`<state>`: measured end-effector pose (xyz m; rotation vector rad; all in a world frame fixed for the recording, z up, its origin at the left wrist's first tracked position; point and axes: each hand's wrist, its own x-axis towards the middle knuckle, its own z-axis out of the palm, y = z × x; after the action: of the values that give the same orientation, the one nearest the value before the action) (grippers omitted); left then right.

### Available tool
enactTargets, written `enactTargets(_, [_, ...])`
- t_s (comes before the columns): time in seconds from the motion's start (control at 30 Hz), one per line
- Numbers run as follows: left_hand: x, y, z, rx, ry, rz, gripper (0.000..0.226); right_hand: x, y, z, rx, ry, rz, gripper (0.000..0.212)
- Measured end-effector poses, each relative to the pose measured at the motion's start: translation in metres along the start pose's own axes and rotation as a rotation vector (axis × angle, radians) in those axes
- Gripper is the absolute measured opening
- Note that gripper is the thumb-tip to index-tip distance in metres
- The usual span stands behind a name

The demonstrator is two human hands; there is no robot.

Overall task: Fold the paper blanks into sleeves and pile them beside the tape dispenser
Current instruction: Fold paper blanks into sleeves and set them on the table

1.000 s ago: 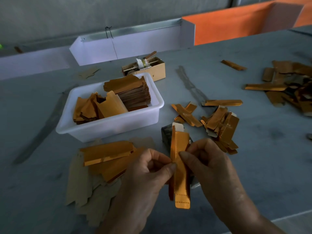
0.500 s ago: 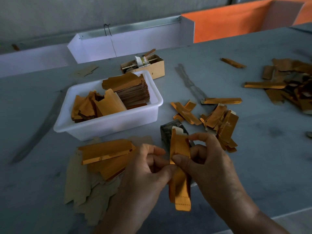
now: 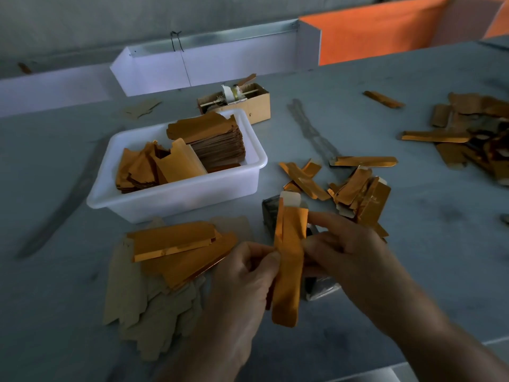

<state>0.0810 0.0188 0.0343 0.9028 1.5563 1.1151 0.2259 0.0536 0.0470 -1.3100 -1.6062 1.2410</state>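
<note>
A long gold paper sleeve (image 3: 289, 260) is being pinched from both sides in the lower middle of the frame: by the curled thumb and fingers of the left hand (image 3: 242, 279) on its left edge, and by the thumb and forefinger of the right hand (image 3: 349, 257) on its right edge. The sleeve is being held upright above the grey table (image 3: 440, 244), with a pale tab at its top end. Just behind it, a dark tape dispenser (image 3: 271, 213) is being partly hidden. To the right of the dispenser, a loose pile of folded sleeves (image 3: 360, 194) is lying. At the lower left, flat paper blanks (image 3: 154, 304) are spread out, some gold side up. At the middle left, more blanks are being kept in a white tub (image 3: 176, 199). Behind the tub, a small cardboard box (image 3: 248, 102) is standing.
</note>
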Motion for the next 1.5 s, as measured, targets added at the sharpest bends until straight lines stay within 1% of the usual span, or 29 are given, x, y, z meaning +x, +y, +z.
enactTargets(0.03, [0.001,0.001,0.000,-0.010,0.005,-0.007,0.012,0.003,0.001,-0.005,-0.041,0.079,-0.037,0.021])
enactTargets(0.1, [0.003,0.001,-0.002,-0.023,0.021,-0.023,0.012,0.010,0.004,-0.017,-0.176,0.297,-0.094,0.014])
enactTargets(0.13, [0.004,0.001,-0.004,-0.024,0.027,-0.033,0.012,0.011,0.004,-0.023,-0.264,0.356,-0.110,0.011])
enactTargets(0.17, [0.004,0.001,-0.006,-0.023,0.031,-0.043,0.013,0.012,0.005,-0.027,-0.336,0.355,-0.101,0.010])
enactTargets(0.2, [0.004,0.001,-0.008,-0.024,0.032,-0.056,0.014,0.013,0.008,-0.030,-0.372,0.302,-0.063,0.011])
enactTargets(0.27, [0.002,0.001,-0.010,-0.046,0.028,-0.095,0.015,0.012,0.014,-0.029,-0.381,0.147,0.032,0.014])
enactTargets(0.3, [0.000,0.001,-0.009,-0.067,0.018,-0.117,0.016,0.012,0.016,-0.026,-0.383,0.096,0.060,0.014])
enactTargets(0.43, [-0.009,0.000,-0.002,-0.148,-0.113,-0.219,0.016,0.009,0.021,-0.015,-0.344,-0.035,0.143,0.018])
enactTargets(0.53, [-0.015,0.002,0.006,-0.146,-0.226,-0.267,0.019,0.010,0.018,-0.011,-0.370,-0.107,0.209,0.010])
enactTargets(0.63, [-0.014,0.001,0.011,-0.111,-0.224,-0.272,0.019,0.011,0.021,-0.010,-0.286,-0.097,0.236,0.011])
enactTargets(0.73, [-0.013,-0.004,0.014,-0.086,-0.170,-0.267,0.018,0.008,0.026,-0.005,-0.165,-0.023,0.202,0.013])
enactTargets(0.8, [-0.012,-0.008,0.014,-0.064,-0.128,-0.260,0.016,0.005,0.028,-0.003,0.077,0.005,0.227,0.018])
enactTargets(0.87, [-0.012,-0.010,0.014,-0.084,-0.104,-0.271,0.015,0.001,0.024,-0.006,0.321,-0.024,0.270,0.020])
enactTargets(0.9, [-0.012,-0.011,0.014,-0.093,-0.102,-0.279,0.015,0.000,0.022,-0.009,0.352,-0.045,0.258,0.022])
enactTargets(0.93, [-0.012,-0.011,0.014,-0.094,-0.106,-0.283,0.016,-0.001,0.021,-0.010,0.331,-0.066,0.230,0.023])
enactTargets(1.0, [-0.013,-0.011,0.013,-0.095,-0.121,-0.281,0.016,-0.004,0.021,-0.012,0.155,-0.076,0.209,0.018])
enactTargets(1.03, [-0.013,-0.011,0.012,-0.099,-0.132,-0.278,0.017,-0.005,0.022,-0.012,0.015,-0.048,0.215,0.017])
enactTargets(1.1, [-0.013,-0.010,0.009,-0.110,-0.165,-0.277,0.019,-0.009,0.023,-0.010,-0.297,0.039,0.139,0.018])
enactTargets(1.13, [-0.013,-0.009,0.007,-0.114,-0.180,-0.275,0.020,-0.010,0.022,-0.009,-0.383,0.071,0.098,0.018])
enactTargets(1.27, [-0.013,-0.006,0.002,-0.106,-0.165,-0.229,0.019,-0.018,0.025,-0.003,-0.438,0.109,0.088,0.018])
enactTargets(1.33, [-0.012,-0.005,0.005,-0.062,-0.123,-0.153,0.016,-0.021,0.028,0.001,-0.478,0.157,0.047,0.018])
enactTargets(1.4, [-0.011,-0.005,0.008,0.006,-0.094,-0.060,0.012,-0.024,0.030,0.006,-0.492,0.216,-0.037,0.018])
enactTargets(1.5, [-0.008,-0.005,0.011,0.062,-0.076,0.051,0.008,-0.029,0.034,0.010,-0.454,0.261,-0.112,0.027])
